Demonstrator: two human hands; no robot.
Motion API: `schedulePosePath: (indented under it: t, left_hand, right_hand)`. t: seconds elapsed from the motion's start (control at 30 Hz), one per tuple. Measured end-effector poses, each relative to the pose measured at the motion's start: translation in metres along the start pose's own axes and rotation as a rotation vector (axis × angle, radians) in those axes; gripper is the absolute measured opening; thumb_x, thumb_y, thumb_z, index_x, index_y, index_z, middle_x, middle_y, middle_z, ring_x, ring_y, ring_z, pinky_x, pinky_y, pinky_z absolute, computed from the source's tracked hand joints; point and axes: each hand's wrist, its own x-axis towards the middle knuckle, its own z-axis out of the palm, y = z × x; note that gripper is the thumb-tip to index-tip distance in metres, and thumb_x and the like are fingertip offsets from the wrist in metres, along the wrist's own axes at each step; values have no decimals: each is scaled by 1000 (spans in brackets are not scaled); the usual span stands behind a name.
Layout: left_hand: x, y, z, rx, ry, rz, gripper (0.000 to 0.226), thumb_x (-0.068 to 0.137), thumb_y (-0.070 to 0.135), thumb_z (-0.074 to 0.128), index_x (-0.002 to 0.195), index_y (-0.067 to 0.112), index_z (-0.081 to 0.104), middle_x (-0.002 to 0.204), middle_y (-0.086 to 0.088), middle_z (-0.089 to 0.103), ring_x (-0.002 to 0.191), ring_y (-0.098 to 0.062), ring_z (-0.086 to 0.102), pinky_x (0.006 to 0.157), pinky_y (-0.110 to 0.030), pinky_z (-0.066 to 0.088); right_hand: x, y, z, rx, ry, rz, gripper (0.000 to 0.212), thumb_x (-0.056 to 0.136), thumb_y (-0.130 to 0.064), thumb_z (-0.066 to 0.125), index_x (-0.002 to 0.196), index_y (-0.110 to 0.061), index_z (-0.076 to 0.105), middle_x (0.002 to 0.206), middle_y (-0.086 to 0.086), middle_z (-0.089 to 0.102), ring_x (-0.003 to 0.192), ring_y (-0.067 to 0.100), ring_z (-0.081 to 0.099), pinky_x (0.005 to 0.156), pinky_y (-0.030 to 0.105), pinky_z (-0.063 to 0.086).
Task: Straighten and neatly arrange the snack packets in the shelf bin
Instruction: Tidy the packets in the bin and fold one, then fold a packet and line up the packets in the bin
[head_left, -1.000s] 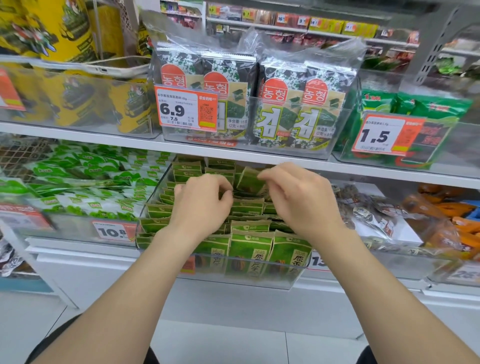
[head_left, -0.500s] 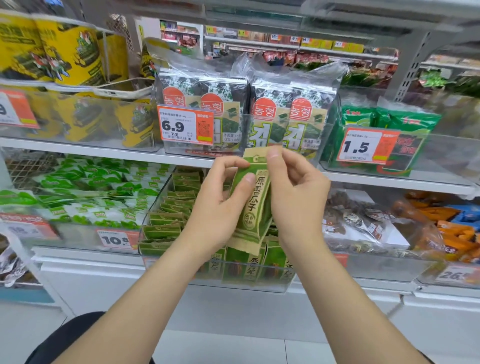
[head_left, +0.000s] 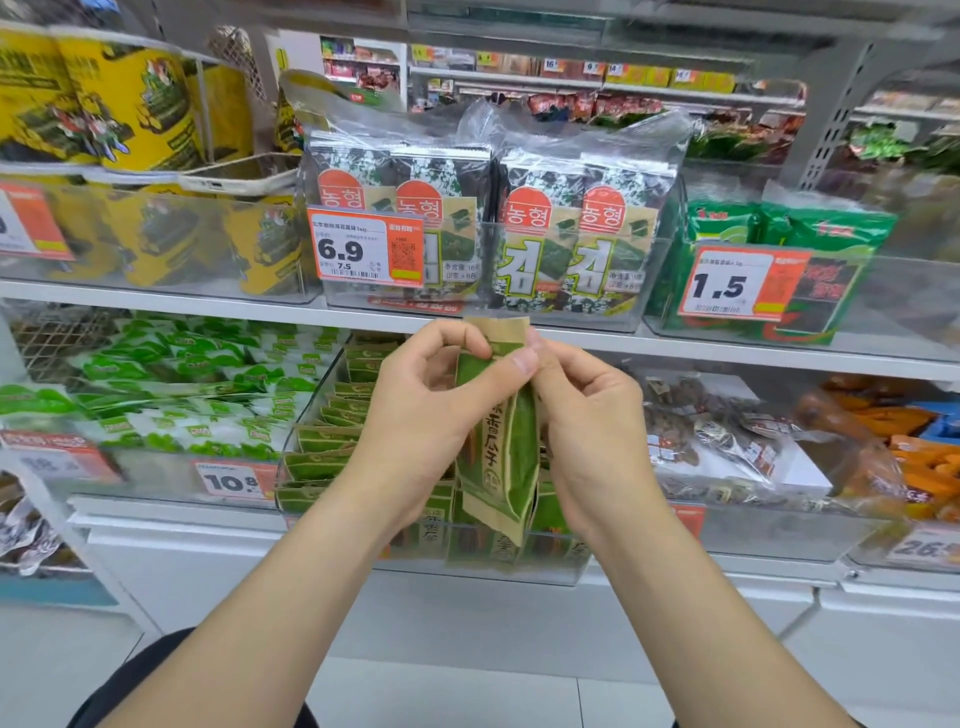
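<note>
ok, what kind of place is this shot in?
Most likely a convenience store or supermarket aisle: white shelves holding clear bins of packaged snacks, orange price tags reading 6.9 and 1.5, and more stocked shelving behind.

The snack packet (head_left: 501, 441) is green with tan ends and dark characters. The far seaweed packs (head_left: 550, 260) are speckled dark green and white with red badges. The left canisters (head_left: 130, 98) are yellow.

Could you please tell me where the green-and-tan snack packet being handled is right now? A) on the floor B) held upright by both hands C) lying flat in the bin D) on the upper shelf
B: the left hand and the right hand both pinch the snack packet near its top, upright before the shelf bin.
</note>
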Motion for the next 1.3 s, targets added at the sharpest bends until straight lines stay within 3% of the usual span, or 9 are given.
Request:
schedulePosePath:
  t: [0.13,0.27,0.43,0.67,0.83,0.97,1.03,1.13,1.3]
  left_hand:
    - [-1,2,4,67,32,78,29,89,16,84,96,2,60,94,0,75,83,-10,65,76,-22,54]
    - [3,0,4,122,75,117,7,95,11,76,96,6,71,86,7,74,75,-1,65,71,-14,51]
    - [4,-5,3,11,24,51,9,99,17,70,92,13,75,86,-3,70,83,-15,60,82,-31,50]
    - [5,-6,-8,-85,77,14,10,98,21,71,95,14,77,93,-12,72,88,-23,62,85,-40,52]
    - [11,-3,-13,-164,163,2,14,96,28,69,100,16,75,110,-32,71,95,-31,64,91,-50,51]
    - [12,-2,-13,-209,162,-32,17,105,27,64,110,12,68,122,-37,65,97,-34,61,87,-52,53]
    - [11,0,-13,-208,143,-40,14,108,27,58,108,14,65,112,-24,68,93,-29,63,77,-40,55]
    - [9,3,-16,-113,-5,-87,21,103,38,64,111,19,62,113,-3,74,99,-18,70,81,-38,55]
    - [4,0,-24,-6,-167,-151,57,80,29,90,126,16,58,120,-5,75,101,-20,73,85,-41,59]
  right_hand:
    - [0,-3,-4,-114,6,-97,18,101,-15,70,95,-2,81,67,-11,71,63,2,60,67,21,51]
    - [0,-6,-2,-101,34,-124,15,100,-15,72,93,-7,82,82,5,80,78,16,70,79,41,60]
    - [2,-4,-1,-101,63,-131,16,100,-15,73,92,-3,80,74,2,75,67,9,62,65,25,52]
    - [5,-8,-2,-217,-115,-48,11,96,-16,77,94,-5,77,91,16,78,82,22,69,83,48,59]
    - [0,-10,-8,-359,-435,162,26,76,-17,70,100,-9,63,95,7,71,79,10,64,71,23,52]
    - [-3,-12,-14,-348,-516,313,35,76,-21,75,105,-11,58,96,4,75,83,15,68,78,30,57]
    - [-5,-15,-14,-345,-438,229,29,79,-19,81,96,-12,57,88,1,74,76,14,65,74,28,54]
    - [-5,-16,-13,-365,-260,-28,22,92,-15,81,86,-3,64,74,-5,72,66,5,65,68,17,52]
    - [-3,-16,-21,-403,-268,-130,23,92,-27,74,91,-4,74,77,-3,76,70,4,69,69,19,55]
